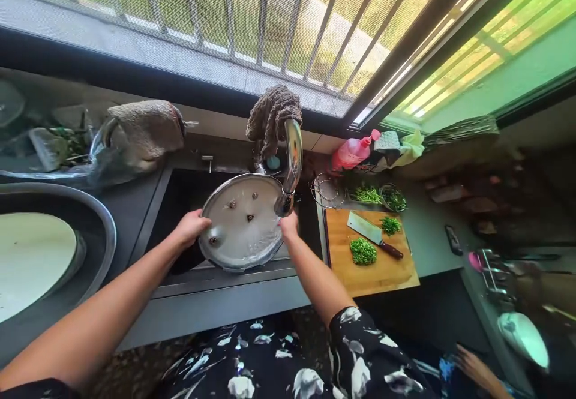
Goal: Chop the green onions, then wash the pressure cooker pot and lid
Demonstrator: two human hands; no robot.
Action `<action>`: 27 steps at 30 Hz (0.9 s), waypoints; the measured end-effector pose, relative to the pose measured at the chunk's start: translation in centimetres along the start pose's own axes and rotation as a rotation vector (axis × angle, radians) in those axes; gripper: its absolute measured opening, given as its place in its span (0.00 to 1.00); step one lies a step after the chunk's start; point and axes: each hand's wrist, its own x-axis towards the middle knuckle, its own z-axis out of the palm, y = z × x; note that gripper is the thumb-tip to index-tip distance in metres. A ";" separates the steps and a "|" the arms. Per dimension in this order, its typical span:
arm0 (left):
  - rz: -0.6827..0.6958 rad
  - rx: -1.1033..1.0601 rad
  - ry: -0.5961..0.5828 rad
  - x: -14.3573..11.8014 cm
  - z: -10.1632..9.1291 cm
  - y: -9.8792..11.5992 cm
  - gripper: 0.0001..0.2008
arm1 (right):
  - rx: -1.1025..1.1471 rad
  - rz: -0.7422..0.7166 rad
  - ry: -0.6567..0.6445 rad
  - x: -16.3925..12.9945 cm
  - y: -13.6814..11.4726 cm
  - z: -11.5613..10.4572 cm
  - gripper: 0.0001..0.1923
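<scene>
A round metal pressure cooker lid (pixel 243 237), wet and with several small fittings on the face toward me, is tilted over the dark sink (pixel 180 189). My left hand (pixel 191 229) is closed on its left rim. On the opposite rim, my right hand (pixel 288 226) grips the lid, its fingers partly hidden by the tap's spout. The chrome tap (pixel 294 153) curves down over the lid's right side, with a brown cloth (pixel 275 114) draped at its back.
Right of the sink, a wooden cutting board (pixel 339 267) carries a cleaver (pixel 366 228) and chopped greens (pixel 363 251). A pink bottle (pixel 353 152) stands behind. A large metal basin (pixel 105 225) is at left. Another person's hand (pixel 474 366) shows at lower right.
</scene>
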 end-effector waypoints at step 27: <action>-0.345 -0.427 -0.342 5.0 10.1 -7.4 0.07 | -0.521 -0.381 0.312 -0.4 -2.6 -13.0 0.14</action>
